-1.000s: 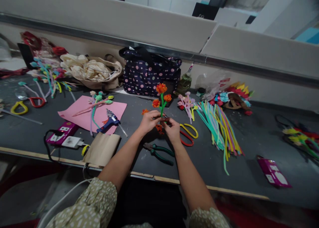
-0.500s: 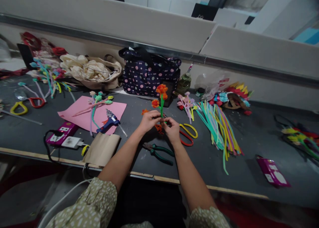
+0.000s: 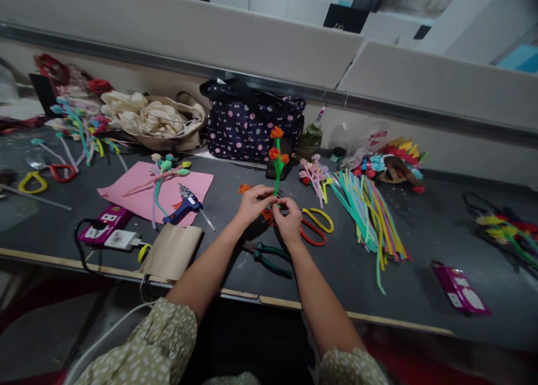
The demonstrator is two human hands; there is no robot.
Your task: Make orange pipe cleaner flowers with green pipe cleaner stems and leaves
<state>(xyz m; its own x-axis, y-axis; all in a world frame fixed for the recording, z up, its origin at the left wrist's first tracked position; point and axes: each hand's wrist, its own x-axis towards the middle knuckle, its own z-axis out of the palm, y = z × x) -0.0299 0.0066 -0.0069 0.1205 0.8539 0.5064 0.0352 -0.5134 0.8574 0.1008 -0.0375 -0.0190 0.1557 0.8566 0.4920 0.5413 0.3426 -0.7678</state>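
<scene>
Mid-frame, my left hand (image 3: 255, 204) and right hand (image 3: 290, 221) pinch the green stem (image 3: 277, 179), now turned: three orange blooms (image 3: 274, 153) show distinctly.

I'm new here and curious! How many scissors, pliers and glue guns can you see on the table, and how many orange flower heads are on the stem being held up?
Orange flower heads on the held green stem: 3
Scissors: 2
Pliers: 1
Glue gun: 1
Total: 7
</scene>
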